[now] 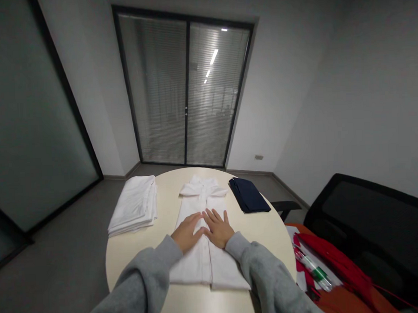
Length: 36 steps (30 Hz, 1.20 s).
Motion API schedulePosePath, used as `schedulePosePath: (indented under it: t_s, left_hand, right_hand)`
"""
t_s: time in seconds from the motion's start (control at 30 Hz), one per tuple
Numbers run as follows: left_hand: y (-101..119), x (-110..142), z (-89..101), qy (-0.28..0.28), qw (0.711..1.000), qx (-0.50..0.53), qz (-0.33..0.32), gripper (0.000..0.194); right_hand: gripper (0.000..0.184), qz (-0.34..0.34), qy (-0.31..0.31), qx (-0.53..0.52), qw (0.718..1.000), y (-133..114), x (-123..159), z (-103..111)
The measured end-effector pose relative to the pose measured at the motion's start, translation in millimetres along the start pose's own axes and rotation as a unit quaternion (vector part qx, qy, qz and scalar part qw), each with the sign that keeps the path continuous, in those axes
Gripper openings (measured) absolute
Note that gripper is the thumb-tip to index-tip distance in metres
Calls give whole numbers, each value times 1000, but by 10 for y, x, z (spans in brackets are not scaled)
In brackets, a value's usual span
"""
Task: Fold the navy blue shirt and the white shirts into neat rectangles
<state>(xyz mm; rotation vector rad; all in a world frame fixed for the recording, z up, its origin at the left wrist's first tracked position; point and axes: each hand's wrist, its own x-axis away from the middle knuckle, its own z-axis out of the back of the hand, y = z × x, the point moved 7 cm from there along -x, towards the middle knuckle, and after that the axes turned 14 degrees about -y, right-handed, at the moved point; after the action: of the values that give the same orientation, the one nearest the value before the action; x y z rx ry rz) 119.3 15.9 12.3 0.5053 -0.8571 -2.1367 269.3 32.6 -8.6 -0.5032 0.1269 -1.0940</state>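
Observation:
A white collared shirt [197,267] lies lengthwise down the middle of the round table, its sides folded in and its collar at the far end. My left hand [187,232] rests on the shirt's middle, fingers stretched out and pointing inward. Beside it, my right hand [218,228] lies flat on the cloth with its fingers spread. The two hands meet near the button strip, and neither grips anything. Parts of the shirt are hidden under my hands and grey sleeves.
On the table [130,258], a stack of folded white cloth [134,202] sits at the left and folded navy cloth [249,195] at the right. A black mesh chair [377,231] stands right of the table, holding red fabric [333,252] and a clear plastic bottle [315,267].

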Motion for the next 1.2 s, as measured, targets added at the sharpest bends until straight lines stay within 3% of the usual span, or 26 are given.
schedulePosePath:
  t_s: [0.1, 0.2, 0.27, 0.33, 0.43, 0.47, 0.57, 0.63, 0.77, 0.87, 1.07, 1.2]
  left_hand:
    - [54, 539, -341, -104, 986, -130, 27, 77]
    - [42, 1101, -510, -115, 977, -176, 14, 110]
    - [-11, 1347, -472, -70, 978, -197, 10, 104]
    - [-34, 1465, -346, -9, 977, -213, -5, 77]
    - [57, 1467, -125, 65, 976, -204, -42, 28]
    - [106, 1443, -58, 87, 977, -188, -47, 19]
    - [228, 1354, 116, 161, 980, -109, -32, 18]
    - [258, 1291, 195, 204, 978, -47, -13, 20]
    - [213, 1183, 291, 259, 964, 64, 11, 24]
    - [159, 1152, 348, 281, 952, 119, 12, 29]
    - [174, 1167, 522, 275, 957, 97, -2, 29]
    - [269, 1125, 660, 253, 966, 49, -16, 30]
  right_hand:
    - [68, -6, -20, 40, 999, -48, 12, -39]
    - [65, -22, -9, 63, 998, -92, 55, 27]
    - [61, -33, 18, 76, 996, -144, 179, 94]
    - [56, -23, 37, 82, 996, -209, 420, 105]
    - [58, 47, 22, 68, 996, -281, 940, -52]
    - [64, 29, 31, 64, 997, -233, 1126, -102]
    - [73, -134, 97, -4, 986, 65, 1622, -196]
    - [76, -188, 118, -76, 972, 143, 1798, -281]
    - [89, -74, 120, -242, 960, -133, 1659, -387]
    - [103, -5, 173, -298, 939, -344, 1464, -292]
    - [72, -17, 303, -349, 887, -286, 1375, 37]
    - [74, -22, 297, -455, 839, -262, 1397, 177]
